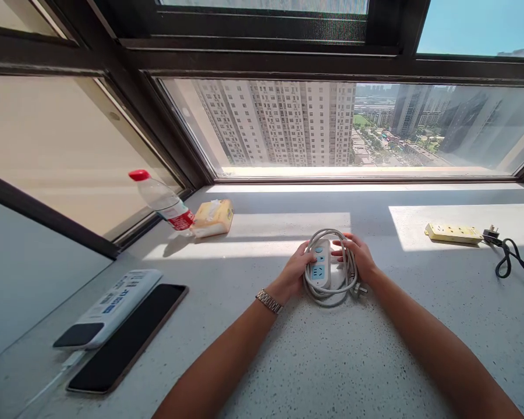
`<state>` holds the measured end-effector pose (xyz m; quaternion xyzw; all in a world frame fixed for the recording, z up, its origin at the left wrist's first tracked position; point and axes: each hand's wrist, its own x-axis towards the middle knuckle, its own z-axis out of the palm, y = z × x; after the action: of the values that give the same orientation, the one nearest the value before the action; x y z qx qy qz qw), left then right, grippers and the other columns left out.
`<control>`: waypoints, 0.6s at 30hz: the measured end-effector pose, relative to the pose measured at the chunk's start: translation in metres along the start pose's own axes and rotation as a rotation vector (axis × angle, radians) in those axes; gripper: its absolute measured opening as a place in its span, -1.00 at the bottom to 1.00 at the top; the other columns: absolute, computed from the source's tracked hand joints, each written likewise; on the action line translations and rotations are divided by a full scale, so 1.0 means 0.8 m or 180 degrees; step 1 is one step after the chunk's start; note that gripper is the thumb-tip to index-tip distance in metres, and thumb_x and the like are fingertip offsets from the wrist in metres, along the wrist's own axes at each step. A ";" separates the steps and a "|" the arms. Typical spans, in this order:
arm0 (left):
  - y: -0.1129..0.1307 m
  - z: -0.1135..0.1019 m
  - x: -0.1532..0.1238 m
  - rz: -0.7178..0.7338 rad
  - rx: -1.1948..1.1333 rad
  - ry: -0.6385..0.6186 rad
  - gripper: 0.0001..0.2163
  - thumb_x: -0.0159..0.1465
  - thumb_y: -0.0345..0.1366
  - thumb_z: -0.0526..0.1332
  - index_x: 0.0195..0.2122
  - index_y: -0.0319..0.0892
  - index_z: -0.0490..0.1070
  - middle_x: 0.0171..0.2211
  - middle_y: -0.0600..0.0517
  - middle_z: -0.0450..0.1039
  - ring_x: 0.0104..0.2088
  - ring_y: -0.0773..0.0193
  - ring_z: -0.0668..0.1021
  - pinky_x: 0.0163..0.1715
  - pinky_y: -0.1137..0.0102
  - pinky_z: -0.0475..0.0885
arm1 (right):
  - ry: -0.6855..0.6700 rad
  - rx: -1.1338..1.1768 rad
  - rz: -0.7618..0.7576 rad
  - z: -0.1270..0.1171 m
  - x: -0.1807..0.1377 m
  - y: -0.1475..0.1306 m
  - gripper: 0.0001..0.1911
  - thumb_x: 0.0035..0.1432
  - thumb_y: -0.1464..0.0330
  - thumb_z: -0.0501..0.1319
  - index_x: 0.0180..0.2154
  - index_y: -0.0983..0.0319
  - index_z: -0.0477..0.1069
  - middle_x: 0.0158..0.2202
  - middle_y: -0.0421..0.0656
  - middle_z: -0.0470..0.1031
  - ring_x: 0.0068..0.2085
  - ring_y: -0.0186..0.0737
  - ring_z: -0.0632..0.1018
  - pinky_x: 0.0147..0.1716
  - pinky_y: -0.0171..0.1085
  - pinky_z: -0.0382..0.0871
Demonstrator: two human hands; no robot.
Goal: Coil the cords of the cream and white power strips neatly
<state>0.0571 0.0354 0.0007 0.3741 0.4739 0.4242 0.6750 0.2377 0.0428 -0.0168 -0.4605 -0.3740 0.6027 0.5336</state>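
Observation:
A white power strip (pixel 321 276) with blue socket faces lies near the middle of the speckled sill. Its grey-white cable (pixel 332 295) is looped round it in a coil, and the plug (pixel 360 289) pokes out at the lower right. My left hand (pixel 297 269) grips the strip and the coil's left side, thumb resting on top. On the opposite side, my right hand (pixel 357 256) is closed round the cable loops, its fingertips reaching toward the strip. A metal-band watch is on my left wrist.
At left lie a phone (pixel 131 337) and a white power bank (pixel 113 305) with a cable. Behind them are a red-capped bottle (pixel 163 201) and a tissue pack (pixel 213 218). A yellowish power strip (pixel 453 233) with a black cord lies right. Windows border the sill.

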 end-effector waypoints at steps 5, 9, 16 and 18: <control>-0.003 0.003 0.006 0.0142 -0.0285 0.0277 -0.51 0.00 -0.49 0.20 0.00 -0.13 0.27 -0.46 0.14 0.38 -0.53 0.37 0.45 -0.53 0.49 0.42 | -0.0222 -0.0549 0.0377 0.001 0.000 -0.002 -0.58 -0.06 0.19 0.39 -0.22 0.24 0.35 -0.42 -0.13 0.55 -0.49 -0.20 0.60 -0.51 -0.27 0.50; -0.002 0.002 0.003 0.0099 -0.0321 0.0154 -0.57 0.04 -0.51 0.22 -0.03 -0.14 0.32 -0.34 0.06 0.48 -0.47 0.34 0.51 -0.47 0.46 0.46 | -0.0352 -0.0884 0.0258 0.004 -0.006 -0.001 -0.45 -0.16 0.23 0.46 -0.14 0.23 0.32 -0.52 -0.23 0.50 -0.49 -0.19 0.58 -0.54 -0.29 0.47; -0.002 0.001 0.007 0.0142 -0.0113 -0.0327 -0.54 0.05 -0.51 0.30 0.01 -0.18 0.35 -0.15 -0.08 0.56 -0.24 0.17 0.61 -0.23 0.35 0.54 | 0.0048 -0.1170 -0.0102 0.002 0.000 0.008 -0.57 -0.25 0.22 0.40 -0.29 0.21 0.35 -0.53 -0.29 0.44 -0.47 -0.24 0.51 -0.50 -0.29 0.39; -0.003 0.003 0.009 0.0205 -0.0120 -0.0246 -0.56 0.08 -0.48 0.31 0.01 -0.20 0.35 -0.21 -0.07 0.57 -0.28 0.19 0.62 -0.24 0.36 0.54 | 0.0185 -0.1125 -0.0236 0.001 0.003 0.011 -0.57 -0.26 0.20 0.38 -0.31 0.22 0.36 -0.54 -0.31 0.42 -0.47 -0.26 0.48 -0.47 -0.29 0.37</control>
<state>0.0613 0.0408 -0.0033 0.3925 0.4271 0.4397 0.6857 0.2341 0.0437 -0.0248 -0.5502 -0.4753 0.4939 0.4768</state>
